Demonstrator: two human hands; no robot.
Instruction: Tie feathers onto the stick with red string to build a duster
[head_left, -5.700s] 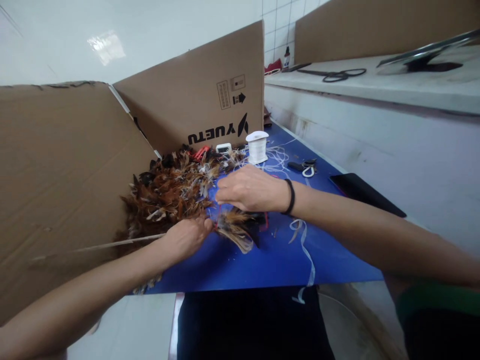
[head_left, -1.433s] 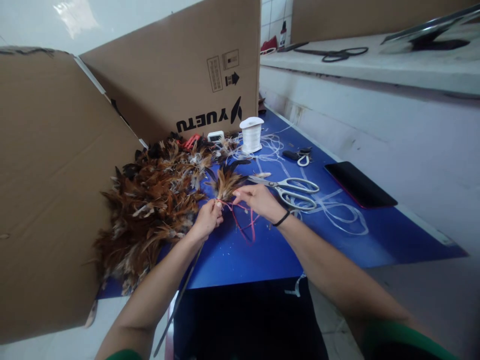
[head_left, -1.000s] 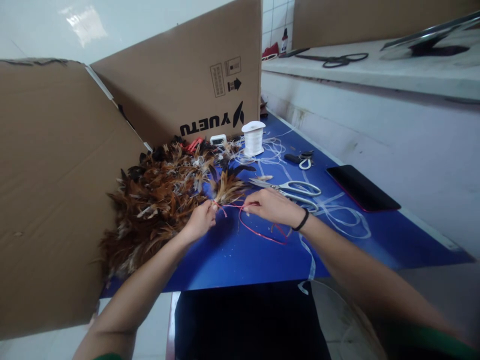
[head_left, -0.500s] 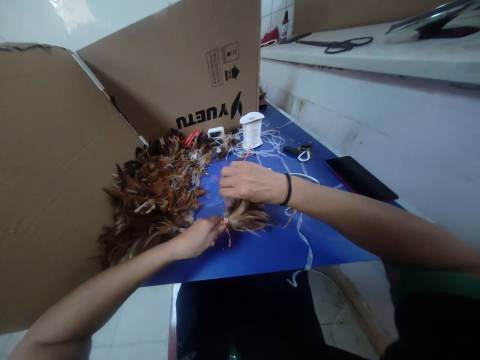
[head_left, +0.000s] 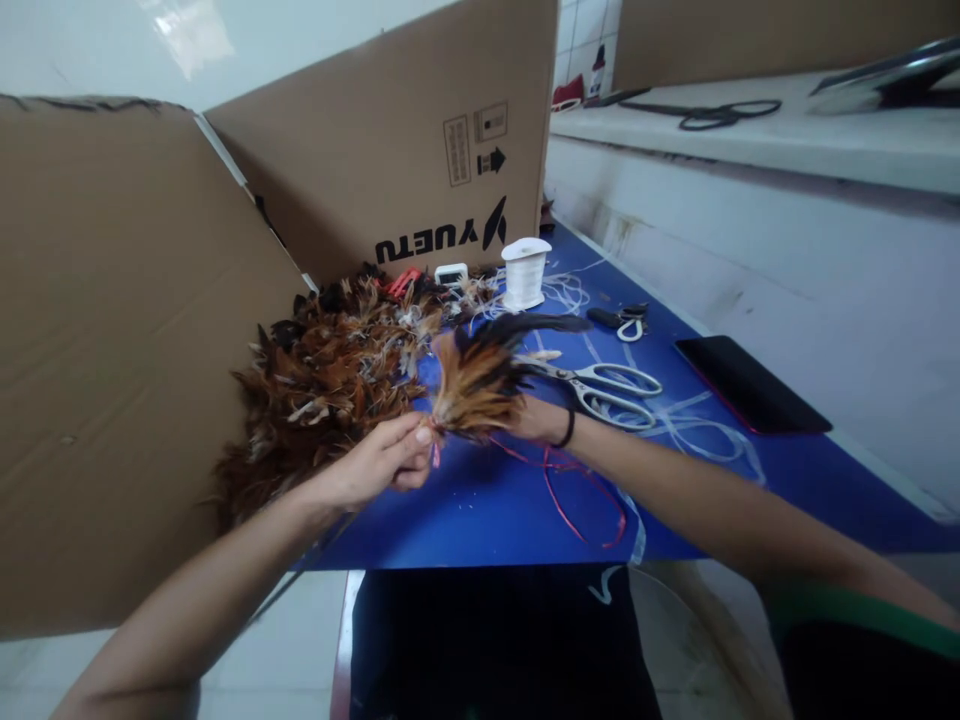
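Note:
My left hand (head_left: 386, 458) pinches the bound base of a feather bunch (head_left: 480, 385), with brown and black feathers fanning up and to the right. A short pink-red end of string (head_left: 436, 456) hangs at the base. Behind the fan is my right hand (head_left: 534, 418), its fingers hidden by the feathers. From near it, a red string (head_left: 577, 525) runs in a loose loop over the blue table (head_left: 450, 530). Scissors (head_left: 600, 388) with white handles lie just beyond my right wrist.
A large heap of brown feathers (head_left: 330, 370) lies at left against the cardboard walls (head_left: 135, 350). Farther back stand a white ribbon spool (head_left: 523, 275) and a small white-framed device (head_left: 451, 275). Black-handled snippers (head_left: 619, 320), loose white ribbon and a black tablet (head_left: 750, 385) lie at right.
The feather bunch has been raised and turned upward in my left hand. My right hand has moved from above it to behind its right side. The scissors and looped red string now show.

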